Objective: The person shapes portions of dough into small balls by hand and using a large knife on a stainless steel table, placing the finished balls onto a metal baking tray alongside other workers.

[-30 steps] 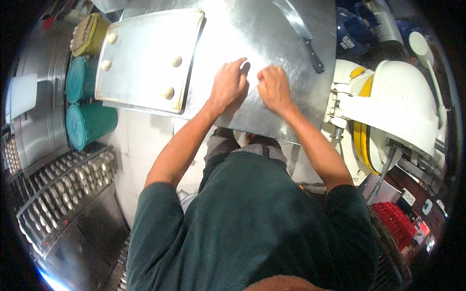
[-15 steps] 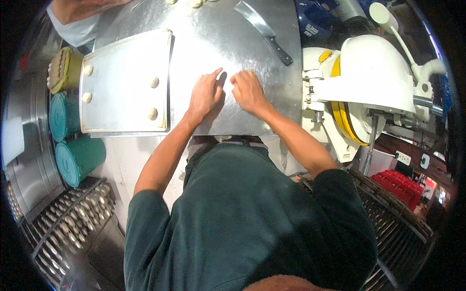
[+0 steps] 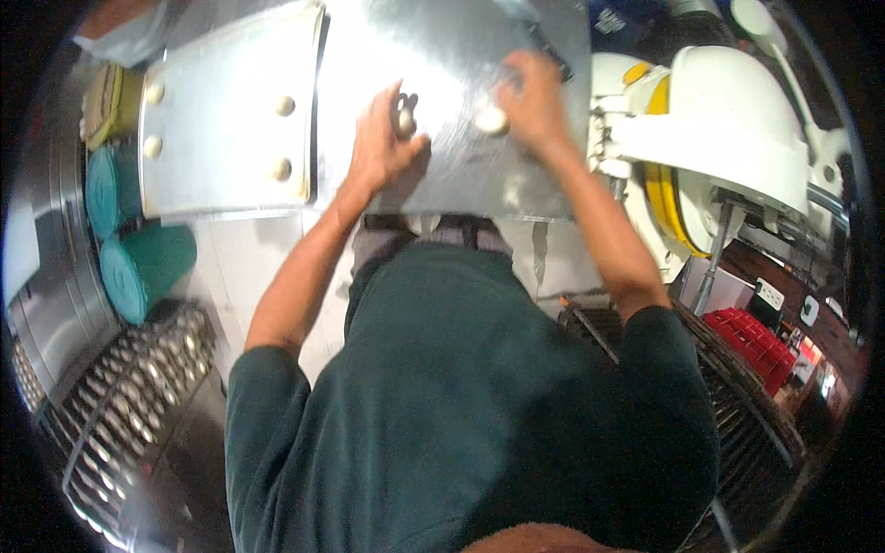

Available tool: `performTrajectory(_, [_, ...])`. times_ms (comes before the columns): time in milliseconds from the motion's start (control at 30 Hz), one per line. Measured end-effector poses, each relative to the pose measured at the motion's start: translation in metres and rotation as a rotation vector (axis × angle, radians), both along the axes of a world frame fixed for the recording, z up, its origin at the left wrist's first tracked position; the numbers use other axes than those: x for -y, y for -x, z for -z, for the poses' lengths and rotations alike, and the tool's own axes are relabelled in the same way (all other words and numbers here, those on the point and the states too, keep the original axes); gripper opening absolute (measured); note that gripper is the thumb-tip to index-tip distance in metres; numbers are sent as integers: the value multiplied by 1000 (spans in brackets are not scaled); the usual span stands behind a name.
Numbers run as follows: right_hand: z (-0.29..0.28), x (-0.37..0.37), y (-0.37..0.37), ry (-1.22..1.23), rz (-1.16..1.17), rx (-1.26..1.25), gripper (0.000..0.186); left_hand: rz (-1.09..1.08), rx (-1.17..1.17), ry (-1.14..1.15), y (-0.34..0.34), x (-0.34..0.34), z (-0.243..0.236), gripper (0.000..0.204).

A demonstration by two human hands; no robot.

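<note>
On the shiny metal table, my left hand [image 3: 381, 140] is open, its thumb and fingers apart. A small round dough ball [image 3: 407, 123] sits in the gap between them; whether the hand touches it I cannot tell. My right hand [image 3: 536, 103] is blurred by motion, with its thumb and forefinger spread apart. Just left of it lies a second pale dough ball [image 3: 491, 120], not enclosed by the fingers. To the left, a light baking tray [image 3: 217, 120] carries several dough balls, among them one near its right edge [image 3: 280, 169].
A knife [image 3: 544, 46] lies at the far right of the table [image 3: 442, 189]. Beyond the right edge stands a white machine [image 3: 737, 120] with a yellow ring. Teal lidded tubs [image 3: 147, 267] are at left, near a rack of pale rolls [image 3: 152, 396].
My hands have moved apart, the right one away to the right and farther off. Two dough balls now show beside them. The view has shifted, so the table sits higher.
</note>
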State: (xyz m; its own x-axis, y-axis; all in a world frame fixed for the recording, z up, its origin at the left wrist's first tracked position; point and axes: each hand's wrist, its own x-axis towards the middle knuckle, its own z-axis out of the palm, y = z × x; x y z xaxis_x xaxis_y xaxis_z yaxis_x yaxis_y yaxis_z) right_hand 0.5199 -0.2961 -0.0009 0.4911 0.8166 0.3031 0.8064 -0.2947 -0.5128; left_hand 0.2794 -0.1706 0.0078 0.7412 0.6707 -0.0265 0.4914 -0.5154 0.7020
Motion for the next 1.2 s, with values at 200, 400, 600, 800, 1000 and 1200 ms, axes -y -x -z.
performTrajectory(200, [8,-28,-126,337,168,124,53,24,225,48,6,-9,9,69])
performTrajectory(400, [-33,-11,-28,328,95,-138,53,-240,382,78,41,6,32,57])
performTrajectory(600, [-63,62,110,376,-114,-308,36,-226,421,-38,32,8,27,45])
performTrajectory(800, [-53,72,121,392,-156,-306,33,-174,424,-101,28,6,32,39])
performTrajectory(1000, [-63,77,120,476,-141,-283,33,-131,358,-29,28,4,28,32])
performTrajectory(1200, [-80,73,118,570,-140,-252,32,-146,364,-11,30,4,28,32])
